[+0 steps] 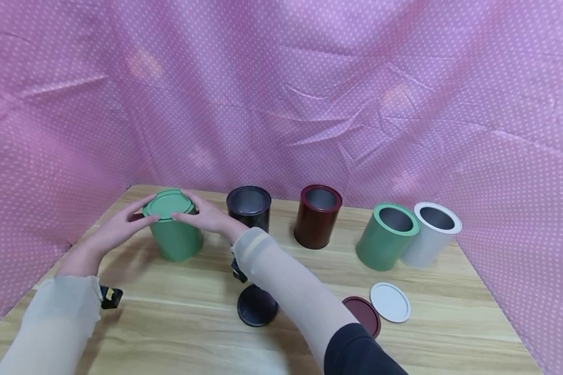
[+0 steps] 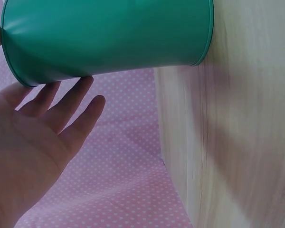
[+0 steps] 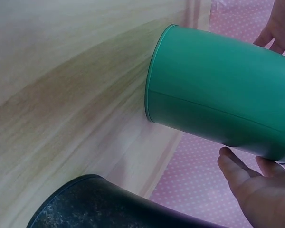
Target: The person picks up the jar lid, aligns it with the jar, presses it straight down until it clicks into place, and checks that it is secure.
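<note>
Toward the left of the table stands a green can point(image 1: 177, 242), upright, with a green lid point(image 1: 170, 203) over its top. My left hand point(image 1: 117, 225) holds the lid's left side, thumb at the front rim and fingers around the far side. Opposite it, my right hand point(image 1: 208, 212) holds the right side in the same way. The left wrist view has the left fingers point(image 2: 69, 102) against the can's upper wall. In the right wrist view, the right fingers point(image 3: 235, 168) lie close along the wall near the rim.
Right of the green can stand a lidless black can point(image 1: 248, 205), a dark red can point(image 1: 318, 216), a second green can point(image 1: 387, 237) and a white can point(image 1: 431, 237). Nearer lie a black lid point(image 1: 257, 306), a dark red lid point(image 1: 363, 315) and a white lid point(image 1: 390, 302). Pink dotted cloth point(image 1: 281, 104) surrounds the table.
</note>
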### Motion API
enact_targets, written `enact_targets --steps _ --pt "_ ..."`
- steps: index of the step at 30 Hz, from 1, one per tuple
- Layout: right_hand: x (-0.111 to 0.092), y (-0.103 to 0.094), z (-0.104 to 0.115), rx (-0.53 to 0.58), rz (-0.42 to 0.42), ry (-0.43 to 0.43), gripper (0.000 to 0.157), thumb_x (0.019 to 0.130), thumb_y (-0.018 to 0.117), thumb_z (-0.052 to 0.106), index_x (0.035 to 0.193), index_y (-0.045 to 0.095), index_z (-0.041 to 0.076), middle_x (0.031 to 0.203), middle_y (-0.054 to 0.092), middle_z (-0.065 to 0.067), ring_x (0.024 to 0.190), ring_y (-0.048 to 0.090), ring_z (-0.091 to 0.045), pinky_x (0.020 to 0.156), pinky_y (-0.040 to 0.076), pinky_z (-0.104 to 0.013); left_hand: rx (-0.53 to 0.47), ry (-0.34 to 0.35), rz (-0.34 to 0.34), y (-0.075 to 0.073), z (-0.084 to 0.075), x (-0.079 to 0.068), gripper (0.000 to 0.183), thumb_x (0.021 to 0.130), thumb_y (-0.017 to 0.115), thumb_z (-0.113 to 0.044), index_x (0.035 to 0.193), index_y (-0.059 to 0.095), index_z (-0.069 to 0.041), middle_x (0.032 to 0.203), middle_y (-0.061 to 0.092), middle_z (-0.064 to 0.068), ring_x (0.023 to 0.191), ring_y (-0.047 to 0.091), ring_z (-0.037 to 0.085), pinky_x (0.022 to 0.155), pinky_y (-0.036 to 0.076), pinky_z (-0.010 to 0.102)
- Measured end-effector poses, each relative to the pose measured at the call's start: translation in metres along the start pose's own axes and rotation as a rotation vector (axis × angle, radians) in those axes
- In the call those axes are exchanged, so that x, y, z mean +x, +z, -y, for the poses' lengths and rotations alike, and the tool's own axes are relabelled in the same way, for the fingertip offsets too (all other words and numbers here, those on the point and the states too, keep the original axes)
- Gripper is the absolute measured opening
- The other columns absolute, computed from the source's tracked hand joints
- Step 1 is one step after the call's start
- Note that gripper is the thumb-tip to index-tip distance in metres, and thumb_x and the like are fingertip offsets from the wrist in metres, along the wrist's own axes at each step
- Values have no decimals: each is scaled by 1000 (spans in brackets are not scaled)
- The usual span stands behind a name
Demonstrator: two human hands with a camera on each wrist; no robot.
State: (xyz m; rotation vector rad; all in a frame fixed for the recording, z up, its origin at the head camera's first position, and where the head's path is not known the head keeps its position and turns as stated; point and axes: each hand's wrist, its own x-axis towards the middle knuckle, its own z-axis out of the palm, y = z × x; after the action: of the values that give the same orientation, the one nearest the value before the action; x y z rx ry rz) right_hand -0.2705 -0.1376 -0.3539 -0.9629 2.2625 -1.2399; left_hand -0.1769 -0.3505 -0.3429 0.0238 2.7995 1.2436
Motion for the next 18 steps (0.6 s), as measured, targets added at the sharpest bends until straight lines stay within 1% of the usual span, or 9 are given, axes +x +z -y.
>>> enact_targets --steps 4,8,11,15,18 --pt "3 -1 -2 -16 2 -4 75 93 56 50 155 17 33 155 34 4 140 38 -18 112 36 -42 0 3 0 0 4 3 76 99 46 -48 157 5 -21 156 13 33 136 24 57 102 25 75" --pt "6 -2 -4 -23 6 -28 75 94 56 47 155 17 30 155 33 2 140 38 -17 112 37 -39 -15 16 1 0 7 6 77 99 47 -47 157 5 -18 155 15 33 139 20 56 104 23 73" --pt "8 -4 -4 -33 10 -45 75 95 56 46 156 17 26 155 34 0 139 38 -17 111 37 -37 -35 17 11 -1 6 9 77 99 47 -45 157 5 -16 157 10 31 139 15 57 104 22 75" --pt "11 -8 -2 -56 25 -56 74 95 55 46 156 18 25 155 34 1 139 38 -15 111 37 -34 -40 10 19 -4 5 12 77 99 47 -44 157 4 -17 158 3 30 138 12 59 102 22 77" --pt "13 -12 1 -82 29 -104 71 96 55 42 155 22 21 150 40 -1 135 42 -14 109 39 -30 -12 16 9 -6 5 15 75 100 46 -45 157 4 -19 159 0 29 135 12 64 98 23 79"
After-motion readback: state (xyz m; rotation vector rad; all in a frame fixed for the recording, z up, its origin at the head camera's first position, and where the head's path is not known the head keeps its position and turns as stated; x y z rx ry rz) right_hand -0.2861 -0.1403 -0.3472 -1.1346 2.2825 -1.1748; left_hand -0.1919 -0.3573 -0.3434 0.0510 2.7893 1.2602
